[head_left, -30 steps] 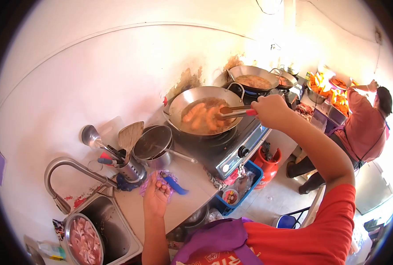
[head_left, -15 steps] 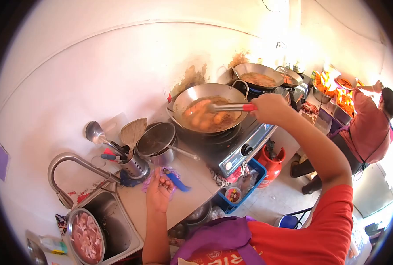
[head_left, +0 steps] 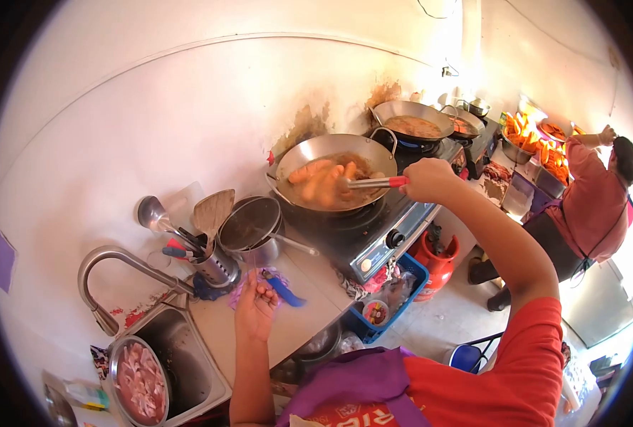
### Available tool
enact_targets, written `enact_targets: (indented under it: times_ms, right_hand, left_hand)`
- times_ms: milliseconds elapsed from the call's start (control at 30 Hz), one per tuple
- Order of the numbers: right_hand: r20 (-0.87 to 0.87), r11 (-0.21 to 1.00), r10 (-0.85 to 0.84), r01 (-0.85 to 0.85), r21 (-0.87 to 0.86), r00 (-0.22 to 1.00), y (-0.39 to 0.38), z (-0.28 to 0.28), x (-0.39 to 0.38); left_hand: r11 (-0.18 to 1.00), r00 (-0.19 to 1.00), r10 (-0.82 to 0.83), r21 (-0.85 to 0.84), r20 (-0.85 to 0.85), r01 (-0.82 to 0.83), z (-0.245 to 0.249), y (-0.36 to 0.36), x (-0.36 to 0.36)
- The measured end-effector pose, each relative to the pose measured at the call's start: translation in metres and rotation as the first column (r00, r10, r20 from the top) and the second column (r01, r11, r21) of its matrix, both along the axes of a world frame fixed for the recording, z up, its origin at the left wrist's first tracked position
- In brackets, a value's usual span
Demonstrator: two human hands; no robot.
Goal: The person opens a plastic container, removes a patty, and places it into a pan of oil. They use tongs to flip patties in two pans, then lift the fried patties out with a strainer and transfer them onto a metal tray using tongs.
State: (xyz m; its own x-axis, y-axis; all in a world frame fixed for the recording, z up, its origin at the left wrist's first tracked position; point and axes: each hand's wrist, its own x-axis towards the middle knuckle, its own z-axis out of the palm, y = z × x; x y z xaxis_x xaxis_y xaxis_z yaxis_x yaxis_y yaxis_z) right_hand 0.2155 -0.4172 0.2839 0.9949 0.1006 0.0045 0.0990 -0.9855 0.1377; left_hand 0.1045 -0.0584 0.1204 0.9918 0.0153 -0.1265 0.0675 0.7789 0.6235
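My right hand [head_left: 429, 181] is closed round the red-handled end of metal tongs [head_left: 377, 183]. The tongs' far end is in the nearest wok [head_left: 299, 158], among orange-brown pieces of food [head_left: 323, 181] frying in oil. Over the counter, my left hand [head_left: 257, 306] is raised with its fingers curled; whether it holds anything is too small to tell. Beside it lie a purple cloth [head_left: 281, 277] and a blue-handled object [head_left: 286, 292]. Behind the left hand stands a pot [head_left: 256, 249] with a strainer resting on it.
Two more woks [head_left: 412, 110] stand farther along the stoves. A utensil holder [head_left: 217, 269] is by the sink [head_left: 188, 356], where a bowl of raw meat [head_left: 140, 381] sits. A red gas cylinder [head_left: 437, 267] and blue basket [head_left: 388, 327] are below. A co-worker [head_left: 594, 203] stands at the right.
The tongs and my right hand have shifted slightly, and the food in the nearest wok has moved about. My left hand is nearly unchanged.
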Motion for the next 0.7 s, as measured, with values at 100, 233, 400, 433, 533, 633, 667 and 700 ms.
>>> enact_targets:
  times_ms: [100, 233, 400, 433, 533, 633, 667, 700]
  right_hand:
    - [0.079, 0.998, 0.028, -0.024, -0.055, 0.996, -0.006, 0.002, 0.000]
    - [0.125, 0.997, 0.041, -0.032, -0.075, 0.991, -0.009, -0.004, 0.013]
    - [0.036, 0.997, -0.055, 0.057, -0.059, 0.998, 0.007, -0.009, 0.032]
    - [0.036, 0.996, -0.086, 0.087, -0.029, 0.996, 0.007, -0.010, 0.036]
    - [0.054, 0.997, -0.071, 0.068, 0.041, 0.996, -0.001, -0.014, 0.040]
    - [0.113, 0.998, 0.059, -0.057, -0.021, 0.992, -0.005, -0.016, 0.029]
    - [0.180, 0.994, 0.108, -0.102, -0.039, 0.978, -0.008, -0.020, 0.025]
    - [0.245, 0.987, 0.156, -0.146, -0.061, 0.957, -0.011, -0.024, 0.019]
  left_hand:
    - [1.000, 1.000, 0.012, 0.002, -0.003, -0.012, -0.002, 0.001, 0.000]
    - [1.000, 1.000, 0.005, -0.012, 0.000, -0.005, -0.003, -0.001, 0.002]
    - [1.000, 1.000, 0.008, 0.020, -0.009, -0.008, -0.006, -0.001, 0.002]
    - [1.000, 1.000, 0.005, 0.024, -0.008, -0.005, -0.006, -0.001, 0.003]
    - [1.000, 1.000, -0.003, 0.007, -0.005, 0.003, -0.007, 0.000, 0.005]
    - [1.000, 1.000, 0.011, 0.021, -0.005, -0.011, -0.007, 0.001, 0.004]
    - [1.000, 1.000, 0.010, 0.014, -0.003, -0.010, -0.008, 0.001, 0.004]
    - [1.000, 1.000, 0.008, 0.006, -0.001, -0.008, -0.009, 0.002, 0.005]
